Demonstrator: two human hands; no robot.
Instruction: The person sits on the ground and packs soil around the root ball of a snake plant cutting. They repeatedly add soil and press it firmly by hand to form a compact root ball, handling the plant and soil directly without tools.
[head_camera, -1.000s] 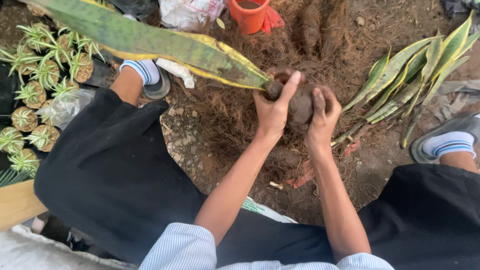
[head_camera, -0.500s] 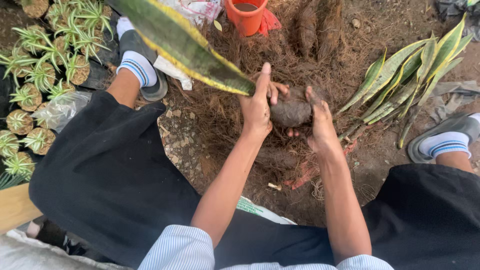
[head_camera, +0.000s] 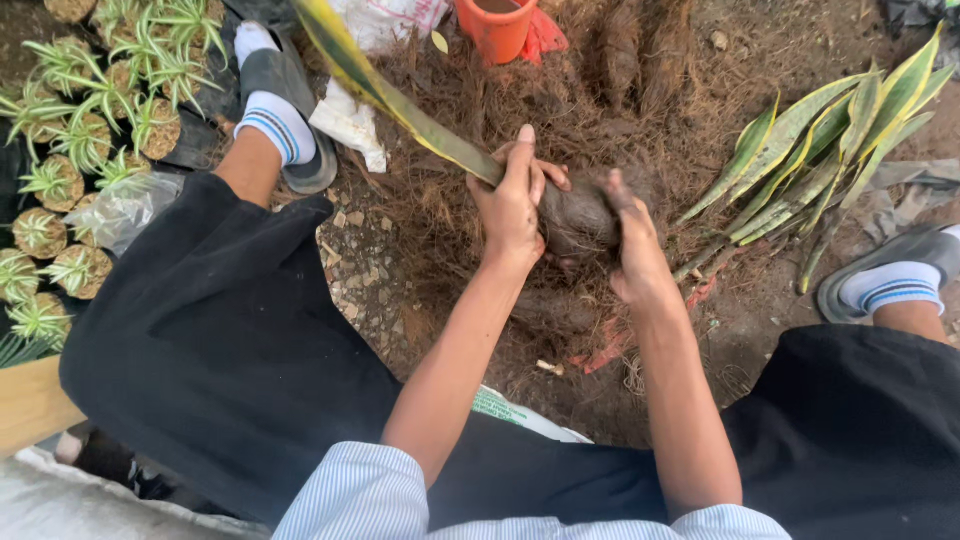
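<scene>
Both my hands wrap a dark brown root ball (head_camera: 580, 218) of coconut fibre. My left hand (head_camera: 512, 200) grips its left side at the base of a long green leaf with yellow edges (head_camera: 385, 95), which slants up to the left. My right hand (head_camera: 633, 250), dirty with soil, presses the ball's right side. The ball is held just above a heap of brown coconut fibre (head_camera: 470, 220) on the ground.
A bundle of loose yellow-edged green leaves (head_camera: 820, 160) lies at the right. Several small spiky plants in fibre balls (head_camera: 80, 150) sit at the left. An orange pot (head_camera: 498, 28) stands at the top. My feet in sandals (head_camera: 285, 120) flank the heap.
The long leaf has swung up from nearly level to a steep slant. Both hands have closed more tightly round the root ball, and the view has moved slightly.
</scene>
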